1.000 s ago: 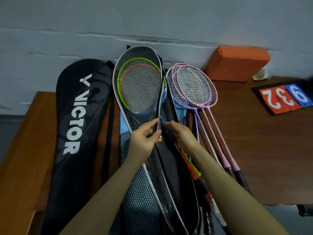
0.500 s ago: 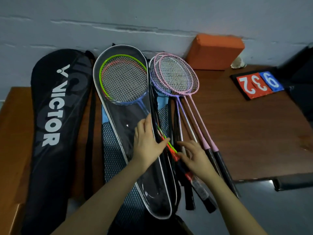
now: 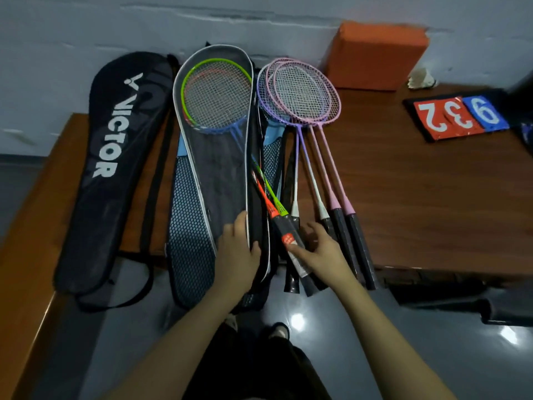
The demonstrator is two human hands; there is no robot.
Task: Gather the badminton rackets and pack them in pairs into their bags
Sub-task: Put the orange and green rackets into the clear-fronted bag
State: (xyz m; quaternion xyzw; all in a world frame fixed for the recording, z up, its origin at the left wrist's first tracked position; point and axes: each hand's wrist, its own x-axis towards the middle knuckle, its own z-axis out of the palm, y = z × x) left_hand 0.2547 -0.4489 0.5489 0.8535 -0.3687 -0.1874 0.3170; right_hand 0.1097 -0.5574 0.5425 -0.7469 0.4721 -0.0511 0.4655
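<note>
Your left hand (image 3: 237, 249) grips the lower white-piped edge of the open clear-fronted racket bag (image 3: 219, 157), thumb over the black flap, fingers curled round the rim. The bag lies lengthwise on the wooden table (image 3: 418, 197), its foot hanging over the near edge. Inside, behind the clear panel, sit the heads of the green-framed racket (image 3: 199, 79) and a red-and-blue-framed racket (image 3: 202, 127), one over the other; their shafts run out of the bag's right side toward the grips.

Your right hand (image 3: 320, 252) rests on the bundled black grips (image 3: 288, 238), thumb pressing the red-labelled one and fingers loosely curled over it; whether it fully clamps the handle, can't tell.

Just right of the bag lie the purple racket (image 3: 264, 90) and two pink rackets (image 3: 308, 90), heads stacked and overlapping, shafts fanning toward you, black grips reaching the table edge, right beside your right hand.

Left of the open bag lies the black Victor racket bag (image 3: 112, 157), closed, its strap trailing off the edge. A blue mesh bag (image 3: 187, 220) lies under the clear one.

At the back against the wall: orange block (image 3: 375, 56), white shuttlecock (image 3: 421, 79) beside it. Flip scoreboard (image 3: 458, 114) with red and blue digits lies far right.
</note>
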